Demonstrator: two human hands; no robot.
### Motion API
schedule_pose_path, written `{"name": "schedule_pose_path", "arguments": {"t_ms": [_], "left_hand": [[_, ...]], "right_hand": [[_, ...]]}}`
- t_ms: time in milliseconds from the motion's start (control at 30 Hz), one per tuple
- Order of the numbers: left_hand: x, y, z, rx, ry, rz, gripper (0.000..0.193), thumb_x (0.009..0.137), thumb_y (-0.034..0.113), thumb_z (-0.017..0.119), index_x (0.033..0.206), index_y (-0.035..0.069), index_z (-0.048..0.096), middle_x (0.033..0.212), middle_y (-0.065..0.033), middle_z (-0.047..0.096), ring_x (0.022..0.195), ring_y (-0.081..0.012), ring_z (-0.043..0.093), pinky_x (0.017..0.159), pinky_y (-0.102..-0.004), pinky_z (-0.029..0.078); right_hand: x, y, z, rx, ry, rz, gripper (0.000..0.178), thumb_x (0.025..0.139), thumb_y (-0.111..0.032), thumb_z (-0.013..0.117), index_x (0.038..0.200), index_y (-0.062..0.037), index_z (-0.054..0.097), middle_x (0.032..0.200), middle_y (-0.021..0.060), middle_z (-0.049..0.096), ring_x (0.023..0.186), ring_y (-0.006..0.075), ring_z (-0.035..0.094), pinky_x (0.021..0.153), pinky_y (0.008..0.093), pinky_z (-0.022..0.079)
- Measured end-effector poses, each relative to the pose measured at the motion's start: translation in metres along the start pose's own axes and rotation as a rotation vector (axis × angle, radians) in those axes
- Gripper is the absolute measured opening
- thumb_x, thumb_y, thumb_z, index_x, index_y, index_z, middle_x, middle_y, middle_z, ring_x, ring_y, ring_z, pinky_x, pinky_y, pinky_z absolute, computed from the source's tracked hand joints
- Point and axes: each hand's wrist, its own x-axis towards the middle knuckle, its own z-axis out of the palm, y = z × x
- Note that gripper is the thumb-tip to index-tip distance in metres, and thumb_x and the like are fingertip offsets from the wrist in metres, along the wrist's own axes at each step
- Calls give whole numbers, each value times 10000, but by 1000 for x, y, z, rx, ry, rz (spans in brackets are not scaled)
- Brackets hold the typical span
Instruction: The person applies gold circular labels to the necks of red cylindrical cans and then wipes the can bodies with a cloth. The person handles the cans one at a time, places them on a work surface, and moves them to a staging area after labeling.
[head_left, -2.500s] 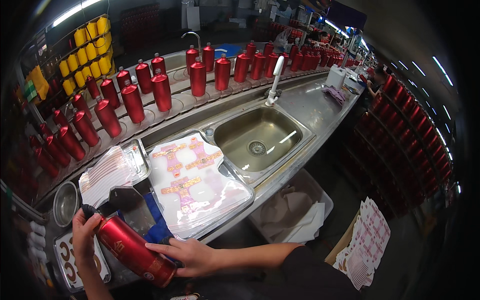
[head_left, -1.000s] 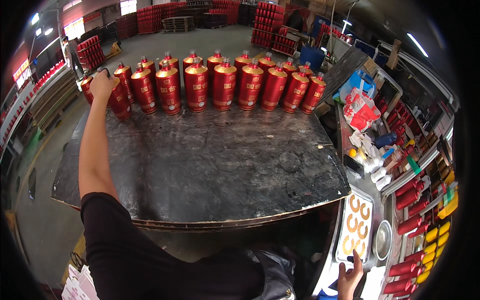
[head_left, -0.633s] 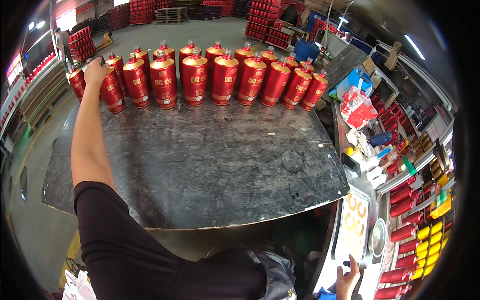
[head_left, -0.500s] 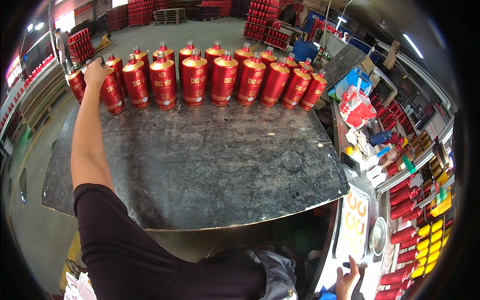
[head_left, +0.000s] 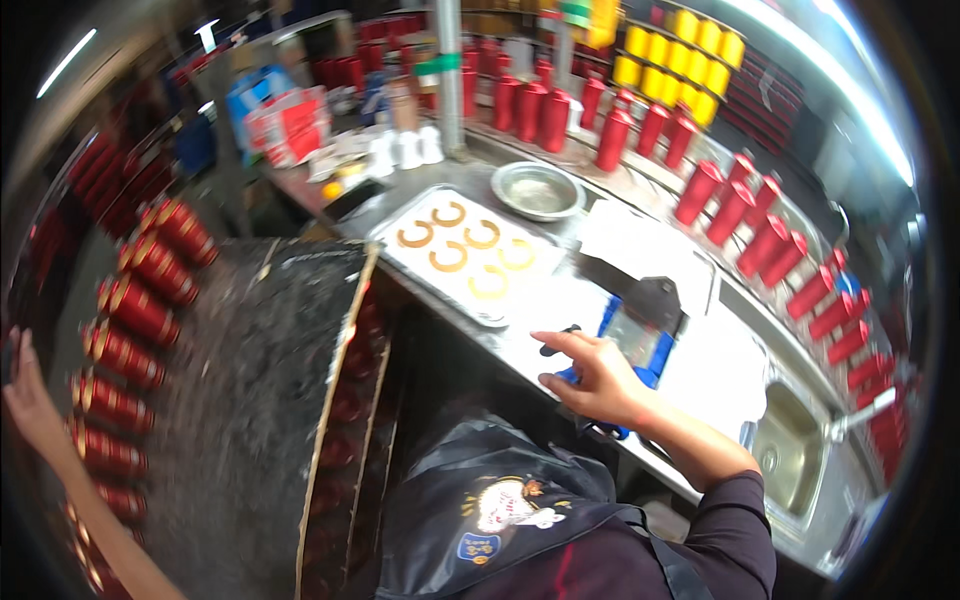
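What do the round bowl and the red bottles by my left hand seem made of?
Round bowl: probably steel, with a shiny grey rim. Red bottles: glossy, seemingly metallic-coated, with bright highlights; what lies beneath, glass or otherwise, I can't tell.

We've got a long stainless-steel counter (head_left: 855, 450); worn black tabletop (head_left: 250, 400) left of it, white tube light (head_left: 875, 130) above.

Unreadable lettering (head_left: 500, 507) on black apron (head_left: 425, 530)
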Motion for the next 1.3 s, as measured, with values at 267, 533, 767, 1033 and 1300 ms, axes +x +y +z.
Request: {"name": "schedule_pose_path", "arguments": {"t_ms": [267,533,767,1033,1300], "left_hand": [[146,509,-23,-1720,-275,354,196,897,110,732,973,-44,639,840,-161,697,738,-248,732,635,-347,537],[328,926,71,-1499,-61,293,812,675,423,910,1233,-63,576,1187,-275,619,1112,-390,625,960,-452,508],[396,1101,138,-1165,-120,110,929,727,638,818,1307,-42,564,1280,-283,633,1201,-444,600,1022,-499,468],[348,1092,90,-1453,-45,92,690,823,479,805,1138,-69,530,1145,-325,633,1106,-496,609,924,-504,495],[331,936,53,-1862,-64,42,607,898,345,795,1273,-48,525,1219,-207,666,1123,-301,657,974,-405,490]], "right_hand": [[-106,43,-33,105,511,184,561,817,-116,789,1356,-78,638,907,106,674,602,162,516,561,290,432],[-192,109,-27,504,1082,827,537,839,-22,755,1361,-9,629,1079,83,721,571,-2,447,514,167,378],[-187,126,-46,373,1053,807,500,943,-195,717,1418,-96,596,1096,112,706,758,123,602,661,272,486],[-178,124,-30,421,1021,753,500,942,-201,708,1415,-91,588,1102,125,695,880,192,658,753,299,535],[-175,101,-4,375,945,787,528,935,-229,691,1423,-72,563,1117,171,695,977,290,683,853,378,538]]}}
